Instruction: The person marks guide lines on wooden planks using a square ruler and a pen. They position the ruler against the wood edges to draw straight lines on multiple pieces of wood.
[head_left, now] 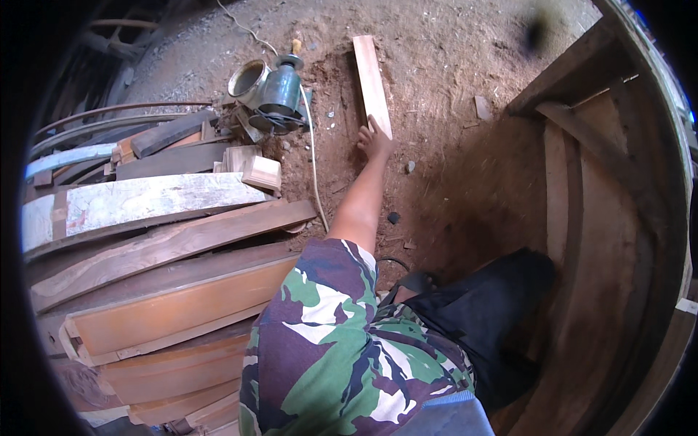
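My left hand (pixel 376 142) reaches forward to the near end of a narrow, pale wooden board (pixel 371 76). Some fingers curl at the board's left edge and one stretches along its top; the thumb is hidden. The board points away from me over brown, dusty ground (pixel 451 189); I cannot tell whether it rests flat there. My right hand is out of sight. Left of the board stands a blue-green metal machine (pixel 280 91), with a round, cream-coloured open part (pixel 248 78) beside it.
Planks (pixel 174 312) and wood offcuts are stacked along the left. A pale cord (pixel 313 152) runs over the ground past the machine. At the right stands a large wooden frame (pixel 603 145). My dark-trousered leg (pixel 487 298) is bent beside it. Small stones (pixel 410 166) lie about.
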`<act>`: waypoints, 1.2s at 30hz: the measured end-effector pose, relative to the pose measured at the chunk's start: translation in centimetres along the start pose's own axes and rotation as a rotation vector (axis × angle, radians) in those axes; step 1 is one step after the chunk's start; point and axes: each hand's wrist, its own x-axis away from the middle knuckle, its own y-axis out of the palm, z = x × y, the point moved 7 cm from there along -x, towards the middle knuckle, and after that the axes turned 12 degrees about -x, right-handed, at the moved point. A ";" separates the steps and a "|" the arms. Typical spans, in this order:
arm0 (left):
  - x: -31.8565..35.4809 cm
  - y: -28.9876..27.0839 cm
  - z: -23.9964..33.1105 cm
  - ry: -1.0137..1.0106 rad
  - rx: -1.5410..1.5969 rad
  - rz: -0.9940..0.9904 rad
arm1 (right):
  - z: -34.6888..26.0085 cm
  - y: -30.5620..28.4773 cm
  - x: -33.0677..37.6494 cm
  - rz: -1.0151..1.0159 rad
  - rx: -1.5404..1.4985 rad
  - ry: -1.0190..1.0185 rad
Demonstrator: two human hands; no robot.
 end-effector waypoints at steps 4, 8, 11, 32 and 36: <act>-0.9 0.3 -1.6 -0.088 0.263 0.020 | 0.1 -0.3 0.4 -0.010 0.016 0.016; -3.7 0.2 -5.5 0.155 1.258 -0.211 | 1.1 0.2 -0.1 -0.013 -0.012 0.023; -2.8 -0.3 -6.2 0.179 1.412 -0.296 | 1.0 -0.6 1.1 0.005 0.004 0.048; -0.2 -3.5 4.5 0.111 -0.464 0.012 | 2.2 -0.5 1.9 0.013 0.015 0.073; -1.6 -3.6 2.2 0.046 -0.581 0.119 | 2.3 -0.7 2.0 0.008 0.018 0.078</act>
